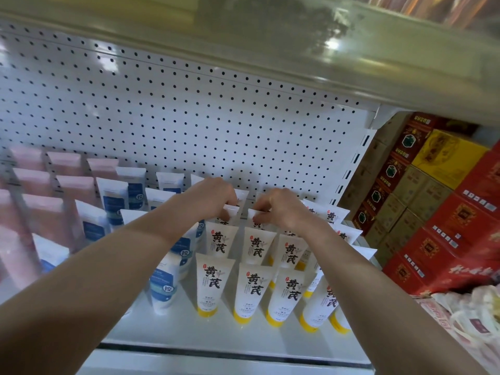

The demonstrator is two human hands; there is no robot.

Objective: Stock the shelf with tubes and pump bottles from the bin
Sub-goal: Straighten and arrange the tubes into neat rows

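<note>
White tubes with yellow caps (213, 282) and black characters stand cap-down in rows on the white shelf (189, 331). My left hand (213, 197) pinches the top edge of one such tube (230, 212) in the back rows. Beside it, my right hand (281, 209) pinches the top edge of a neighbouring tube (255, 213). Blue-and-white tubes (165, 285) stand to the left, and pink tubes (46, 212) further left. No bin and no pump bottle shows.
A white pegboard (176, 125) backs the shelf, and an upper shelf (297, 55) overhangs it. Red, yellow and brown boxes (438, 212) are stacked to the right. Packaged goods (473, 315) lie at the lower right.
</note>
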